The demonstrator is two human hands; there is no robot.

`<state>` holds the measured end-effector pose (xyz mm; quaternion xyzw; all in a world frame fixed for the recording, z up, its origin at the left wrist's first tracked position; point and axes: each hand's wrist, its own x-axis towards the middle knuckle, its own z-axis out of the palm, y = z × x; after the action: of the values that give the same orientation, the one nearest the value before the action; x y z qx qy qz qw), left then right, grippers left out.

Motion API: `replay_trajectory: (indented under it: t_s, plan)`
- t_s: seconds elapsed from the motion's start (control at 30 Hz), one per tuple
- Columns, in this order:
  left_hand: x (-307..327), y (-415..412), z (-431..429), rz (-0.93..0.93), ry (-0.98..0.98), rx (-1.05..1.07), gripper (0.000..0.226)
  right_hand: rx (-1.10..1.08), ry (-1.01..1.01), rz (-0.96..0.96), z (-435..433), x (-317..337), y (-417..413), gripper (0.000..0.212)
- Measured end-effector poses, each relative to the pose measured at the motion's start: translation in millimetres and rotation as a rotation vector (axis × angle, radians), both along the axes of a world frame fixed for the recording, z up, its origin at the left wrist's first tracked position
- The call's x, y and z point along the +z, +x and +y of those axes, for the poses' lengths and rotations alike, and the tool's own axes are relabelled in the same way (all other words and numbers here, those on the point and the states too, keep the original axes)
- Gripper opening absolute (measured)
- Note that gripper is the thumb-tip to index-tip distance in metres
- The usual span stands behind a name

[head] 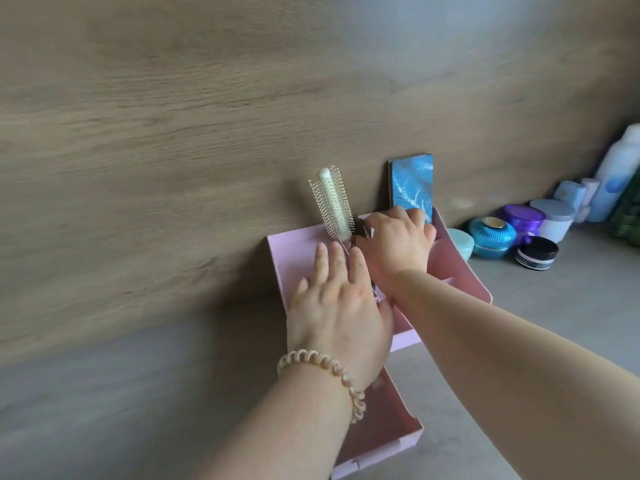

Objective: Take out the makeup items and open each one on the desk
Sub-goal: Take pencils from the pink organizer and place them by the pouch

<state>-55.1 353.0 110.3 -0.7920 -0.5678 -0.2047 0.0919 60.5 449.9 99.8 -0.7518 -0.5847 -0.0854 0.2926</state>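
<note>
A pink compartment organizer [294,251] stands on the grey desk against the wooden wall. In its back row a cream round hairbrush [331,202] and a blue marbled flat case [411,183] stand upright. My right hand [394,244] reaches into that back row. Its fingers curl down in front of the base of the blue case, next to a dark item [362,232]. What the fingers hold is hidden. My left hand [337,303] lies flat on the organizer's left front part with its fingers stretched out. A beige spiral hair tie sits on its wrist.
To the right of the organizer stand several jars along the wall: a pale teal one [462,242], a blue ribbed one [491,237], a black one [536,252], a purple one [523,218] and a white one [556,218]. Bottles [616,178] stand behind them. The organizer's pink front drawer part [398,441] reaches toward me.
</note>
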Motion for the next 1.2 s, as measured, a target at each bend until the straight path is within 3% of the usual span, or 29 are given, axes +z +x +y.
replay_trajectory:
  t_s: [0.23, 0.37, 0.47, 0.7, 0.87, 0.97, 1.07, 1.2]
  plan:
    - [-3, -1, 2, -0.001, -0.023, -0.056, 0.072, -0.042, 0.015, 0.032, 3, 3, 2, 0.027]
    - [-1, -1, 0, 0.013, -0.020, -0.054, 0.073, -0.046, 0.212, 0.212, -14, 35, 2, 0.031]
    - [-2, -1, -1, 0.013, -0.008, -0.040, 0.071, 0.021, 0.360, 0.364, -40, 50, 7, 0.018]
    - [0, -1, -3, 0.032, -0.063, -0.053, 0.073, 0.192, 0.364, 0.590, -102, 35, 29, 0.012]
    - [5, -2, -10, 0.077, -0.055, -0.055, 0.079, 0.162, 0.410, 0.560, -167, 32, 62, 0.008]
    - [6, 20, -41, -0.056, -0.063, -0.123, 0.079, 0.120, 0.386, 0.599, -216, 30, 76, 0.002]
    - [5, 75, -109, -0.199, -0.187, -0.369, 0.075, 0.068, 0.347, 0.664, -275, 30, 96, 0.008]
    - [6, 132, -192, -0.479, -0.441, -0.626, 0.036, -0.002, 0.341, 0.801, -358, 31, 127, 0.011]
